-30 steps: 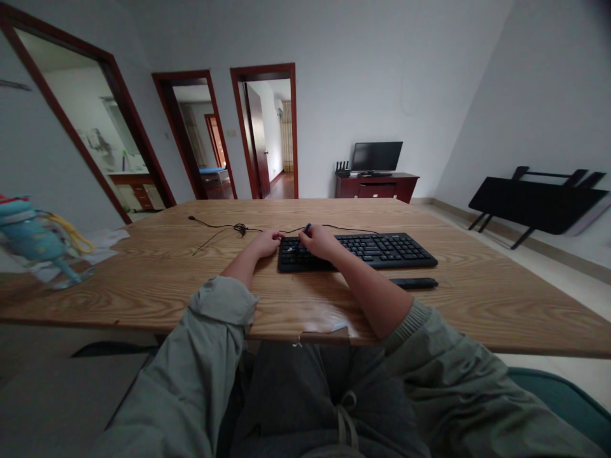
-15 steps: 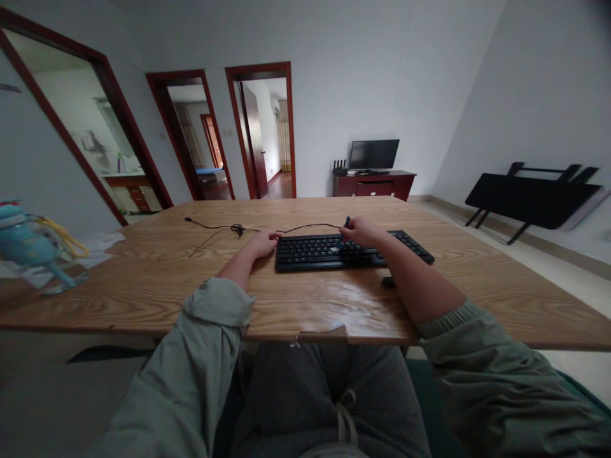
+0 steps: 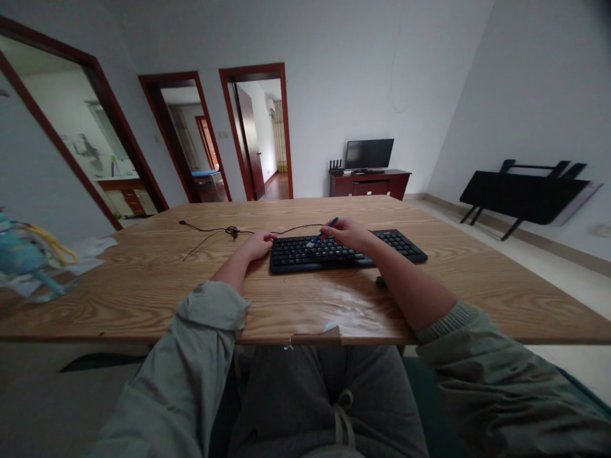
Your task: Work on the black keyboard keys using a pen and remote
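A black keyboard (image 3: 298,259) lies on the wooden table in front of me. My left hand (image 3: 259,245) is at its far left corner, fingers bent over the edge and gripping it. Pinched in my right hand (image 3: 352,235) is a small brush (image 3: 316,240) with a blue handle. The brush slants down to the left, its whitish bristles at the keys on the left half. My right hand and forearm cover part of the keyboard's right half. Close to that forearm, a small dark object (image 3: 380,281) is partly hidden on the table.
Behind the keyboard runs a thin black cable (image 3: 232,232) with a knotted bundle. A blue bag-like item (image 3: 21,248) with yellow straps lies at the table's left, beside crumpled whitish sheets (image 3: 95,251). Torn brown edging (image 3: 316,337) shows at the table's front edge (image 3: 191,338).
My right hand has moved left along the keys, and the brush has gone from nearly upright to slanting. My left hand stays at the keyboard's corner. The whole view has shifted slightly.
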`<action>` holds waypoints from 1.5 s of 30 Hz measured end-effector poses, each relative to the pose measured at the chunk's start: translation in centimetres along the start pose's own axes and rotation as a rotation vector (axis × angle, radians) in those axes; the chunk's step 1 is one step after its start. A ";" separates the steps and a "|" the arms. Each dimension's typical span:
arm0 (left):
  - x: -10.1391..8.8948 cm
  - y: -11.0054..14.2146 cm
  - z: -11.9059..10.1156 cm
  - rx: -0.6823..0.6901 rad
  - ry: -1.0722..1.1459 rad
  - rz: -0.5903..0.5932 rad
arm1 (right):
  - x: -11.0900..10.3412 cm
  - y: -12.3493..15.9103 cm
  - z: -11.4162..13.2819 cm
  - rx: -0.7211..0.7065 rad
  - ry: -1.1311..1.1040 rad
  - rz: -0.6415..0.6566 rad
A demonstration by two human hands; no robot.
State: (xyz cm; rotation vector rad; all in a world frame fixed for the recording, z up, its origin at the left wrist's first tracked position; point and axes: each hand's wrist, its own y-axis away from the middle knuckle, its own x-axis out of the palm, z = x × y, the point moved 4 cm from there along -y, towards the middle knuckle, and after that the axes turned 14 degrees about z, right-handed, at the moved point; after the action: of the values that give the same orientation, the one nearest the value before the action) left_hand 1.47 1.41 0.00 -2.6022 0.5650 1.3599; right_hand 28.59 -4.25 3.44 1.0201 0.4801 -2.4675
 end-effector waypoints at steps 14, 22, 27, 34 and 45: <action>0.1 -0.1 0.2 0.028 0.006 0.022 | 1.2 -1.2 0.5 0.137 0.198 0.053; 0.0 -0.6 0.8 0.017 0.009 -0.005 | -3.1 1.2 -1.7 0.373 0.286 0.028; 0.1 -0.5 0.6 0.019 0.022 0.028 | -5.4 2.6 -3.2 0.484 0.377 -0.009; 0.0 -0.2 0.2 0.016 0.010 0.021 | -8.1 4.4 -5.3 0.667 0.524 -0.088; 0.2 -0.7 0.7 0.019 0.007 0.022 | -6.5 3.6 -2.9 0.442 0.306 -0.293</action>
State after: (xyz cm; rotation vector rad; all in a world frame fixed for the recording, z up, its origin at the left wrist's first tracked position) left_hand 1.31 2.19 -0.54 -2.5942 0.6068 1.3459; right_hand 36.21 -4.31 5.67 1.6201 0.1812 -2.7579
